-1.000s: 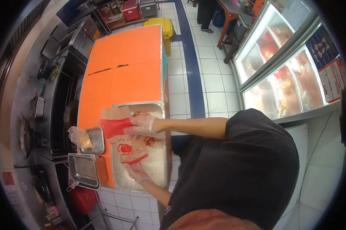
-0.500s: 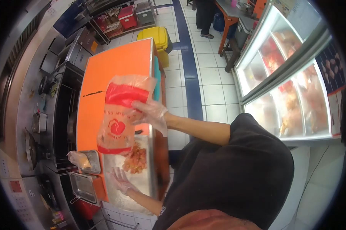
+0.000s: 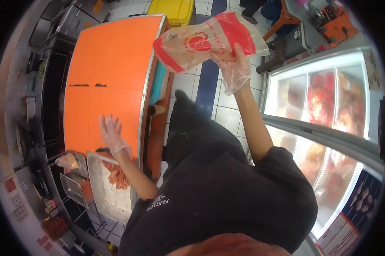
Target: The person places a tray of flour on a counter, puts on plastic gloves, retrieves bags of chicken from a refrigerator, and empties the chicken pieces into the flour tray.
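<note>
From the head camera: holding a plastic bag (image 3: 208, 40) out over the tiled floor (image 3: 228, 117), in the gap between the orange counter (image 3: 107, 51) and the lit display case (image 3: 311, 128). Closed on one end only with the right hand (image 3: 234, 70), with at least one finger across the broad red band. Open and empty in the left grip, with the fingers of the left hand (image 3: 113, 135) spread over the counter, near a steel tray (image 3: 107, 196) of reddish pieces (image 3: 118, 176), apparently meat; impossible to tell any contact with the surface below.

Could slip loose and drop to the tiles, most likely through too light a pinch, with slick film against a slick clear glove (image 3: 231, 81). Could also fold at the unsupported end and brush the yellow bin (image 3: 169, 12) or the counter's edge on a careless swing. Might pick up smears, in case of any residue on the gloves.

Looks thin, translucent and slightly cloudy, slack and creased, roughly oblong. Banded in red at both ends, broader near the right hand, with a clear strip beyond. Printed in the middle with a red emblem and red lettering, hard to read in full. Seemingly flat, with no contents discernible.
</note>
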Demonstrator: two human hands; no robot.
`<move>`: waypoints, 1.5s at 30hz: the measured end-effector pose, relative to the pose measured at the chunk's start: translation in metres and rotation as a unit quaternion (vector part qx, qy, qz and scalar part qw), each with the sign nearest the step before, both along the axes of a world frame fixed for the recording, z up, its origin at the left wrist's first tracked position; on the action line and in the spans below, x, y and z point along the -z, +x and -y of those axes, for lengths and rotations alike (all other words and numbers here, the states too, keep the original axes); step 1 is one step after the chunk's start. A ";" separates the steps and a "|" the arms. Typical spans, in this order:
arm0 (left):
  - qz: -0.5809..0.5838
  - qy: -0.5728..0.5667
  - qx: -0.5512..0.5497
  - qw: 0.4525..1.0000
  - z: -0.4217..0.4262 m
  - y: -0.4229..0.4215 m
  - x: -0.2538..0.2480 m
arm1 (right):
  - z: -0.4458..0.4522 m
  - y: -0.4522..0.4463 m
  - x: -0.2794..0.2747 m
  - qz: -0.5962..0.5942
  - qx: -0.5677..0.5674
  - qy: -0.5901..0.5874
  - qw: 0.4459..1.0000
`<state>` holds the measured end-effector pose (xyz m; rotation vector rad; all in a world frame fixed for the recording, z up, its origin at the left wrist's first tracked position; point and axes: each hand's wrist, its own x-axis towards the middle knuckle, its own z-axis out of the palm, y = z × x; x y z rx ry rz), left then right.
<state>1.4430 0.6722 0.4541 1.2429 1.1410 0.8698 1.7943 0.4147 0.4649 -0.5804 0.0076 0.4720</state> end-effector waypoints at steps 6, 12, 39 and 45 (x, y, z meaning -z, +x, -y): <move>-0.020 0.013 0.055 0.998 -0.115 0.220 0.015 | -0.044 0.165 0.038 0.000 0.045 0.044 0.998; -0.009 0.056 0.236 0.970 -0.259 0.505 0.020 | -0.100 0.345 0.039 0.001 0.113 0.018 0.993; -0.576 0.141 0.513 0.621 -0.451 1.150 0.381 | -0.365 0.922 0.277 -0.163 0.109 -0.120 0.973; -0.468 0.199 0.328 0.796 -0.390 1.048 0.216 | -0.381 0.946 0.280 -0.180 0.137 -0.112 0.968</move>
